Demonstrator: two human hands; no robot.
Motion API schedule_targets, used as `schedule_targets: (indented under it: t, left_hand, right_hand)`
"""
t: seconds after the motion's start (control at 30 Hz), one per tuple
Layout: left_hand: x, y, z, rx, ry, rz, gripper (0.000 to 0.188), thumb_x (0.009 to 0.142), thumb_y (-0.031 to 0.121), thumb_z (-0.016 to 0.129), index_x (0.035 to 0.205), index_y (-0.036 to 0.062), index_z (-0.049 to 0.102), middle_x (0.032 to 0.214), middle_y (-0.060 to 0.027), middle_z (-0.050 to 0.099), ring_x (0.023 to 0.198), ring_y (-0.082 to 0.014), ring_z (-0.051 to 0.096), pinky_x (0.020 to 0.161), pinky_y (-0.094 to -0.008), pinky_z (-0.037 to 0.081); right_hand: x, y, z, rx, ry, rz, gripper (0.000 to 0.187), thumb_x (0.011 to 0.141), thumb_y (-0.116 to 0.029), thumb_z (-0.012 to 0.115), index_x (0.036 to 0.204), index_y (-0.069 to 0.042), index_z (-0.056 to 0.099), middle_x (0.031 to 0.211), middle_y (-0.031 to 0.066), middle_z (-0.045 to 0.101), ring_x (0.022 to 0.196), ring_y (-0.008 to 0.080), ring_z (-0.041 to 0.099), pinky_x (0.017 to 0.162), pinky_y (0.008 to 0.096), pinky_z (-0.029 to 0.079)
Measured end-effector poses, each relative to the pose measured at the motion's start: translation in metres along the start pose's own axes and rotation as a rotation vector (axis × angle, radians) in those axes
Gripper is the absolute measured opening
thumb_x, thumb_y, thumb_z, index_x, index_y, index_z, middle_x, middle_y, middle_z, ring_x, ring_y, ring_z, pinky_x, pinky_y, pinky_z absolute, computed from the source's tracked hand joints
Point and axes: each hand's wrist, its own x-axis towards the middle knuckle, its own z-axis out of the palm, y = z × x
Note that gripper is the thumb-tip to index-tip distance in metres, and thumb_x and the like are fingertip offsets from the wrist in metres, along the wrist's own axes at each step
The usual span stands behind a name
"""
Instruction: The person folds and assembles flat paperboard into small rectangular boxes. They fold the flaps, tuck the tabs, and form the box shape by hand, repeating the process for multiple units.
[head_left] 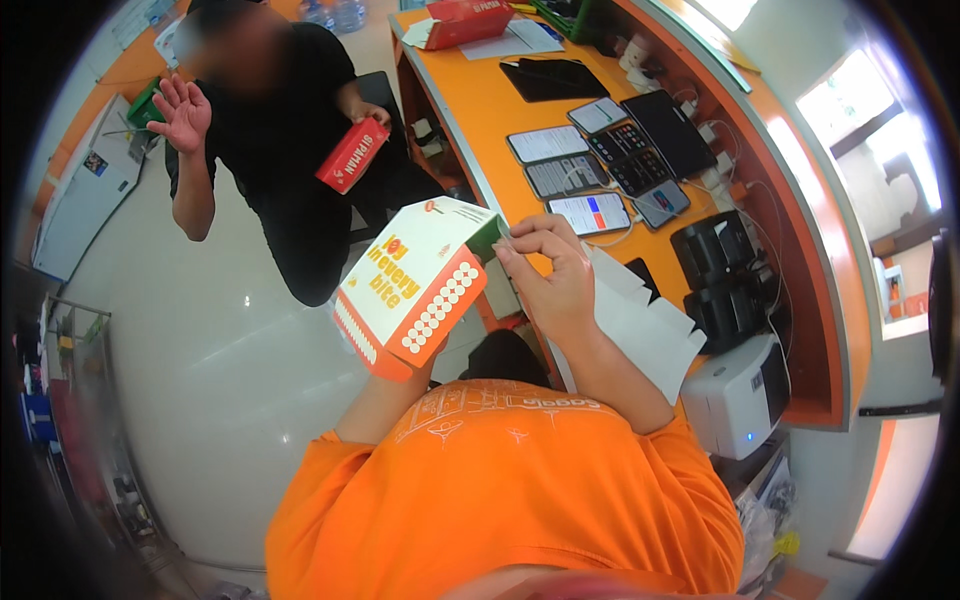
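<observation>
We have a white-and-orange carton [405,265] in front of the chest, held up off the counter and tilted, its lettered panel facing upward. The panels are already bent into a box shape, with the dotted side standing off the top; the end by the right hand [552,285] shows green inside, so we judge that the closing there is not yet done. The thumb and forefinger of that hand pinch the carton's edge at this corner. The left forearm [385,408] runs up behind the carton, which hides the left hand; we cannot tell how it grips. Just right of us, flat white sheets [635,325] with notched edges lie on the orange counter [470,110], near several phones [590,212]. Across from us, a co-worker [290,150] holds a red box [353,157] and raises an open palm [184,118].
</observation>
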Motion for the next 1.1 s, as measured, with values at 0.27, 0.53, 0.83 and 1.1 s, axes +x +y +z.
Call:
schedule_targets:
  t: [0.27, 0.53, 0.83, 1.1]
  left_hand:
    - [-0.009, -0.009, -0.002, -0.649, 0.097, -0.376, 0.052, 0.084, 0.022, 0.071, 0.131, 0.0129, 0.048, 0.125, -0.0018, 0.056, 0.113, -0.0146, 0.055, 0.088, -0.0296, 0.046]
    - [-0.010, 0.001, 0.007, -0.657, 0.013, -0.392, 0.049, 0.085, 0.020, 0.069, 0.129, 0.0119, 0.049, 0.123, -0.0023, 0.057, 0.111, -0.0145, 0.056, 0.088, -0.0294, 0.046]
    - [0.009, 0.011, 0.046, -0.665, -0.119, -0.338, 0.045, 0.087, 0.018, 0.067, 0.127, 0.0107, 0.050, 0.120, -0.0029, 0.057, 0.108, -0.0144, 0.056, 0.088, -0.0292, 0.047]
    - [0.009, 0.024, 0.062, -0.641, -0.129, -0.318, 0.041, 0.088, 0.017, 0.066, 0.126, 0.0097, 0.051, 0.118, -0.0035, 0.058, 0.106, -0.0143, 0.057, 0.089, -0.0290, 0.047]
  right_hand:
    - [0.004, -0.005, 0.010, 0.010, -0.052, -0.093, 0.007, 0.080, -0.009, 0.070, 0.083, -0.003, 0.068, 0.095, 0.0072, 0.059, 0.091, 0.0171, 0.057, 0.081, 0.0285, 0.045]
    - [-0.004, 0.007, -0.004, -0.192, 0.125, -0.256, 0.007, 0.077, -0.006, 0.072, 0.079, -0.003, 0.065, 0.094, 0.0085, 0.059, 0.088, 0.0189, 0.057, 0.076, 0.0289, 0.045]
    - [-0.014, 0.021, -0.023, -0.211, 0.203, -0.334, 0.012, 0.077, -0.003, 0.072, 0.085, 0.000, 0.064, 0.094, 0.0102, 0.061, 0.085, 0.0226, 0.059, 0.073, 0.0314, 0.047]
    - [-0.014, 0.027, -0.040, -0.161, 0.174, -0.228, 0.014, 0.079, 0.002, 0.067, 0.092, 0.000, 0.064, 0.092, 0.0128, 0.066, 0.087, 0.0268, 0.063, 0.074, 0.0320, 0.050]
